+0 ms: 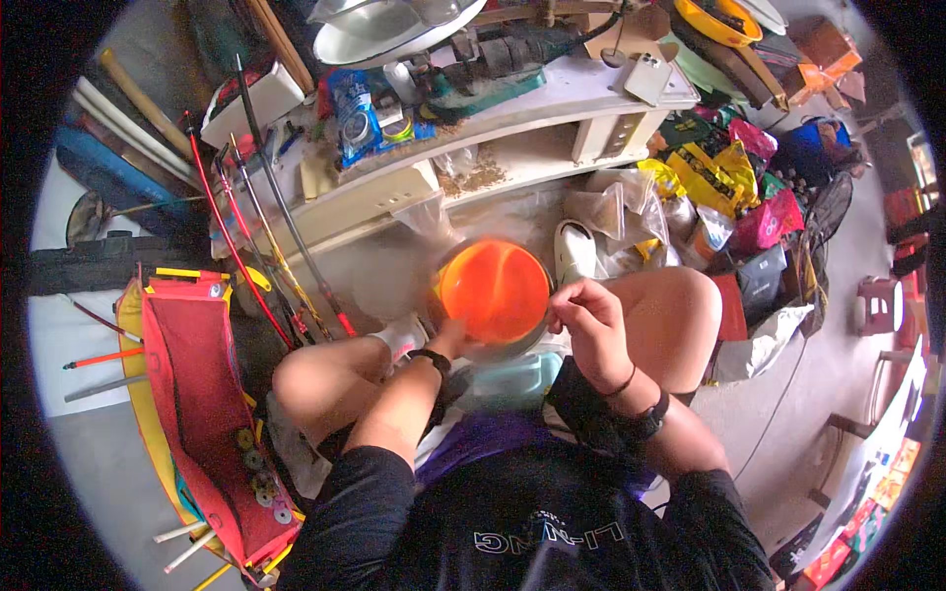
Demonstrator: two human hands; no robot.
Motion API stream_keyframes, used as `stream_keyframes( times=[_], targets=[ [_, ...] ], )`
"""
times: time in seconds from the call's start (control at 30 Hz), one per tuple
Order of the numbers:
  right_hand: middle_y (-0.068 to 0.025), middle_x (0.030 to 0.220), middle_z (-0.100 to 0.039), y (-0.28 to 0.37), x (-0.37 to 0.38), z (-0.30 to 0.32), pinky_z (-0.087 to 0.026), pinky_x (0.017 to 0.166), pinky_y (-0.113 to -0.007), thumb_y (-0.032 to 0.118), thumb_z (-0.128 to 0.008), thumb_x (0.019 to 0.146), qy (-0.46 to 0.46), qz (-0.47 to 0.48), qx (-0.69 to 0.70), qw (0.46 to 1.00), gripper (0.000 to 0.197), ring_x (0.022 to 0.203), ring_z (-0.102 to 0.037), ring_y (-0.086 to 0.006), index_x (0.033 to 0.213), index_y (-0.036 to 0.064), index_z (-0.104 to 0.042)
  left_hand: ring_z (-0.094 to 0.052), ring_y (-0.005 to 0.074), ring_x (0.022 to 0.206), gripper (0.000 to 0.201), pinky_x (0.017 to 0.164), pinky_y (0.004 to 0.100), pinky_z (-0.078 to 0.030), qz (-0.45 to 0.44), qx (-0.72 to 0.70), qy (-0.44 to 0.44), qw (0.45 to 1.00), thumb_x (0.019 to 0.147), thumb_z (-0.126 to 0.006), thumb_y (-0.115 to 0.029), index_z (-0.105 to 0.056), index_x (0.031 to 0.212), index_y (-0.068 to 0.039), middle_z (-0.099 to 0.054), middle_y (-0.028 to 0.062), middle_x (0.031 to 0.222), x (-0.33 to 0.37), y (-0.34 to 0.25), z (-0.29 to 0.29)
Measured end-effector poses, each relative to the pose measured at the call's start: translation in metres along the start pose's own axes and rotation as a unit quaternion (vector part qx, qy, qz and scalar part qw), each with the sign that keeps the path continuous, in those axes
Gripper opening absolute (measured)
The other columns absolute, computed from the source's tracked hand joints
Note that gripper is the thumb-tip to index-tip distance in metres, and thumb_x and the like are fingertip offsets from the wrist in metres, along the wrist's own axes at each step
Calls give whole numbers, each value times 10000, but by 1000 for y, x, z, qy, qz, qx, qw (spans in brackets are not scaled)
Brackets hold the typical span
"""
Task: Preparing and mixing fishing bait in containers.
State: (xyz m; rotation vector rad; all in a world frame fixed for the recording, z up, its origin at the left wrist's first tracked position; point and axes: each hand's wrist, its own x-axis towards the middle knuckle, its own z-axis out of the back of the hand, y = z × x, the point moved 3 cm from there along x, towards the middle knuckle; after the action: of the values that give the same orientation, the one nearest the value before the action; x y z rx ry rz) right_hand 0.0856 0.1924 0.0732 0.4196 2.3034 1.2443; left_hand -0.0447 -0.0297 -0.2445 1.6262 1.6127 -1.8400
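Far left: red bag (202, 394) w/ yellow trim lies on the floor, round discs near its lower end; thin red & black rods (258, 236) lean beside it against a white shelf (512, 128) crowded w/ clutter, incl. a blue packet (357, 116). Centre: person sits, knees apart, w/ an orange bowl (495, 291) between them, just above a pale blue tub (512, 379) in the lap. Left hand (448, 340) is at the bowl's lower-left rim, mostly hidden under it; grip can't tell. Right hand (589, 325) is at the bowl's right edge, fingers curled loosely, thumb & forefinger pinched near the rim; whether it touches, can't tell. Hands apart, bowl between. Behind the bowl: white shoe (574, 251), clear plastic bags. Right: heap of yellow & pink packets (724, 182) on the floor.
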Motion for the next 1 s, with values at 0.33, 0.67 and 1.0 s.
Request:
stream_keyframes(
  times=[0.33,0.67,1.0],
  targets=[
    [-9,746,-525,-18,8,3,-401,597,-240,80,-526,908,24,-130,130,983,135,642,-492,-107,1035,41,-548,-676,327,837,446,745,423,-521,-316,486,-5,815,679,-795,-287,-664,1043,-64,-697,154,905,16,17,13],
    [-6,771,-545,-36,23,-11,-416,618,-236,75,-550,908,16,-147,48,988,96,675,-515,-96,993,32,-563,-637,376,904,386,756,467,-503,-184,575,-50,795,711,-741,-198,-628,1052,-55,-665,183,935,64,67,48],
    [-5,773,-552,-64,23,-24,-415,624,-233,81,-559,906,50,-191,-31,980,120,683,-514,-90,1012,24,-565,-597,404,1024,615,883,452,-487,-74,328,-91,937,697,-739,-94,-513,1264,-15,-623,234,1104,101,97,65]
  ],
)
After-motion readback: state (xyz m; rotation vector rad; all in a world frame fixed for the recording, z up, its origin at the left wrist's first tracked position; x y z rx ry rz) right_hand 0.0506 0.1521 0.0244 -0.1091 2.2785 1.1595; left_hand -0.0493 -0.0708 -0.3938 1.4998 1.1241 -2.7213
